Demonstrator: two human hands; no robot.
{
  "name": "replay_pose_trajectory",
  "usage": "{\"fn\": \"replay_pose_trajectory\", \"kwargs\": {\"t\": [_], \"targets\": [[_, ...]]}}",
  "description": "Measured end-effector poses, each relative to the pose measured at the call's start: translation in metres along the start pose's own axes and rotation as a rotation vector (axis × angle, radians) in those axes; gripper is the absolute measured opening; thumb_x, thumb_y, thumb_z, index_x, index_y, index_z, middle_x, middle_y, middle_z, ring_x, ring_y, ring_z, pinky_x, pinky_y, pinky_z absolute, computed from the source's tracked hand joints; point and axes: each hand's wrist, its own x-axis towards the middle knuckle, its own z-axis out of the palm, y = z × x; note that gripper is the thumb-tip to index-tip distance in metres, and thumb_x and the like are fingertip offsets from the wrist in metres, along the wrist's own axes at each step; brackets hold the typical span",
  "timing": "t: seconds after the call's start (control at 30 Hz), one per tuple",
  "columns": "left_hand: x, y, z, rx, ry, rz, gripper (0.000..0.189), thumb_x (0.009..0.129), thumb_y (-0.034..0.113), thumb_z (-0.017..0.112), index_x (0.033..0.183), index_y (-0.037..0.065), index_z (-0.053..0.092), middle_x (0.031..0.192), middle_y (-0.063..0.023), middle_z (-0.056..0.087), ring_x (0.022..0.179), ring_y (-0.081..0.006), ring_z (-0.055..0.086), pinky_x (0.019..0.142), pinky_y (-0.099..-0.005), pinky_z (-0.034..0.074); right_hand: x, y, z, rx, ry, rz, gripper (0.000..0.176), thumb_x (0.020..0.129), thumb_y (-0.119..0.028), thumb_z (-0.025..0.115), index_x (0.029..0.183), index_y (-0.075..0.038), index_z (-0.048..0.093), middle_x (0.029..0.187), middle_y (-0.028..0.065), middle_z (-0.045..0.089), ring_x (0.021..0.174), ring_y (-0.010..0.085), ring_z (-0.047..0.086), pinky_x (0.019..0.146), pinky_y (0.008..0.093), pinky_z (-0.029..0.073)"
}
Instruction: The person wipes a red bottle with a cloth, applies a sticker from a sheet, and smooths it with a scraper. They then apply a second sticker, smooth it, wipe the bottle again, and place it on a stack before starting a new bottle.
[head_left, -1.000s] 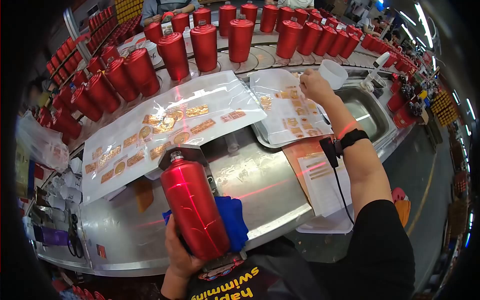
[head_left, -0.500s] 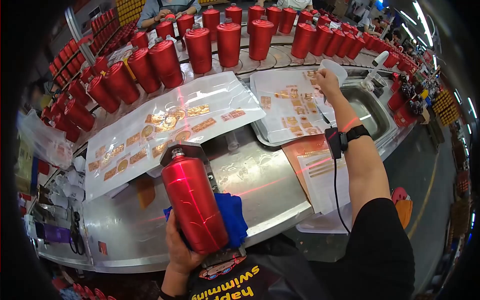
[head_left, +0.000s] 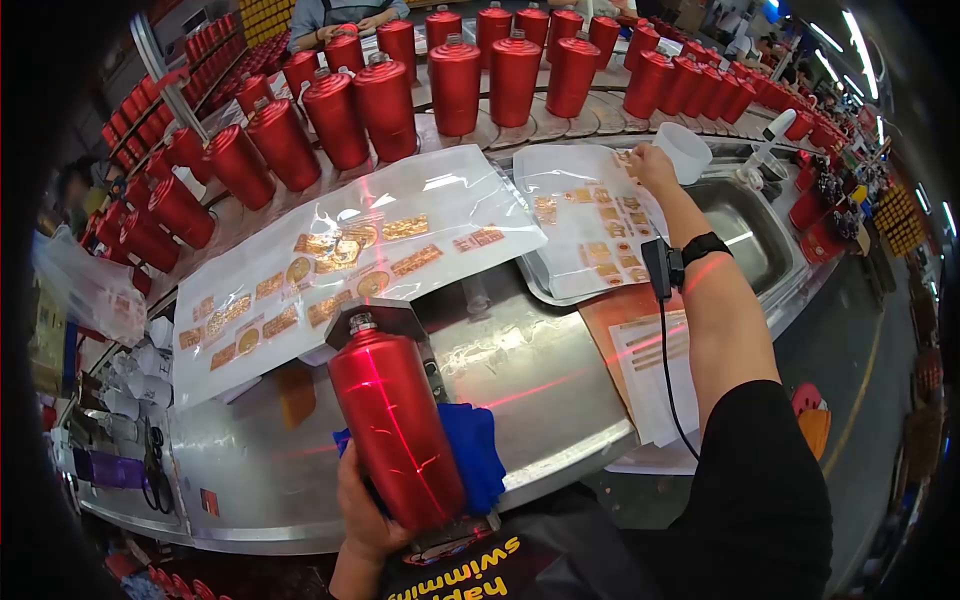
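My left hand (head_left: pixel 367 510) wraps around the lower end of a shiny red metal bottle (head_left: pixel 398 430), which lies tilted with its threaded neck pointing away from me. A blue cloth (head_left: pixel 475 455) is bunched beside and under the bottle. A dark angled holder (head_left: pixel 400 318) stands behind the bottle's neck. My right hand (head_left: pixel 652 168) is stretched far forward, its fingers closed at the far right corner of a sheet of gold decals (head_left: pixel 570 225) over a metal tray. The fingertips are partly hidden. A white plastic jug (head_left: pixel 685 152) stands just beyond that hand.
A large clear sheet (head_left: pixel 450 190) with gold decals covers the left of the steel table (head_left: pixel 530 370). Rows of red bottles (head_left: pixel 455 85) stand along a curved conveyor behind. A sink (head_left: pixel 745 235) lies to the right. Another person's hands (head_left: pixel 370 22) are at the back.
My view has shifted slightly, so most things sit a little further right. The decal sheet's right edge has moved by my right hand. My left hand stays on the bottle.
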Motion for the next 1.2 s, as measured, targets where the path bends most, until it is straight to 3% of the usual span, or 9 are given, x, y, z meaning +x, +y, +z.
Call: {"fn": "replay_pose_trajectory", "kwargs": {"t": [0.23,0.47,0.67,0.73,0.97,1.07,1.13,1.2], "targets": [[-0.005,-0.001,0.004,-0.347,-0.028,-0.211,0.11,0.07,0.041,0.087,0.146,-0.006,0.024,0.132,-0.0245,0.051,0.115,-0.0338,0.06,0.098,-0.0424,0.048,0.003,0.001,0.008,-0.126,-0.009,-0.023,0.029,0.092,-0.029,0.06,0.097,-0.001,0.068,0.09,0.0222,0.069,0.088,0.0372,0.068,0.079,0.0456,0.052],[-0.015,-0.006,-0.007,-0.278,-0.16,-0.181,0.098,0.083,0.02,0.078,0.154,0.019,0.011,0.151,-0.0205,0.032,0.133,-0.0335,0.046,0.109,-0.0476,0.044,0.007,0.003,0.003,-0.244,-0.199,-0.005,0.034,0.091,-0.034,0.062,0.105,-0.005,0.072,0.112,0.0263,0.064,0.104,0.042,0.062,0.092,0.047,0.049],[-0.015,-0.007,-0.009,-0.255,-0.192,-0.264,0.104,0.079,0.016,0.08,0.155,0.02,0.008,0.15,-0.0207,0.033,0.132,-0.0342,0.046,0.11,-0.0472,0.042,0.006,0.005,0.012,-0.479,-0.269,0.013,0.032,0.083,-0.036,0.071,0.107,-0.015,0.075,0.115,0.0198,0.066,0.109,0.0361,0.062,0.099,0.0414,0.048],[-0.006,0.0,-0.009,-0.183,-0.16,-0.123,0.108,0.076,0.017,0.083,0.155,0.019,0.008,0.149,-0.0213,0.033,0.132,-0.0345,0.047,0.111,-0.0477,0.041,0.004,0.003,0.015,-0.45,-0.244,0.072,0.029,0.082,-0.033,0.073,0.106,-0.015,0.074,0.119,0.0187,0.063,0.114,0.0356,0.059,0.1,0.0422,0.047],[-0.007,-0.004,-0.006,-0.288,-0.189,-0.103,0.117,0.071,0.019,0.086,0.154,0.012,0.004,0.149,-0.0225,0.033,0.132,-0.0354,0.047,0.111,-0.0493,0.038,-0.006,-0.032,0.001,-0.425,-0.207,0.16,0.023,0.083,-0.027,0.073,0.101,-0.013,0.07,0.124,0.0139,0.056,0.123,0.0348,0.05,0.098,0.0488,0.049],[-0.006,-0.004,-0.008,-0.238,-0.206,-0.088,0.12,0.07,0.019,0.087,0.154,0.011,0.002,0.15,-0.0224,0.031,0.132,-0.0359,0.046,0.111,-0.05,0.038,-0.004,-0.037,-0.005,-0.519,-0.325,0.173,0.04,0.088,-0.038,0.07,0.122,-0.016,0.066,0.138,0.0088,0.049,0.132,0.0322,0.044,0.1,0.0541,0.047],[0.0,0.001,-0.012,-0.193,-0.223,-0.074,0.123,0.068,0.017,0.088,0.154,0.011,0.0,0.15,-0.0227,0.031,0.132,-0.0365,0.046,0.111,-0.0509,0.038,-0.004,-0.042,-0.006,-0.496,-0.299,0.202,0.042,0.088,-0.039,0.071,0.123,-0.016,0.066,0.138,0.0088,0.049,0.132,0.032,0.044,0.099,0.0542,0.048],[0.0,0.0,-0.008,-0.197,-0.17,-0.08,0.11,0.075,0.03,0.082,0.154,0.011,0.009,0.149,-0.0208,0.036,0.132,-0.0355,0.047,0.111,-0.0514,0.039,-0.004,-0.04,-0.005,-0.486,-0.29,0.214,0.043,0.088,-0.04,0.071,0.123,-0.015,0.066,0.138,0.0087,0.049,0.133,0.0318,0.044,0.099,0.0541,0.048]]}}
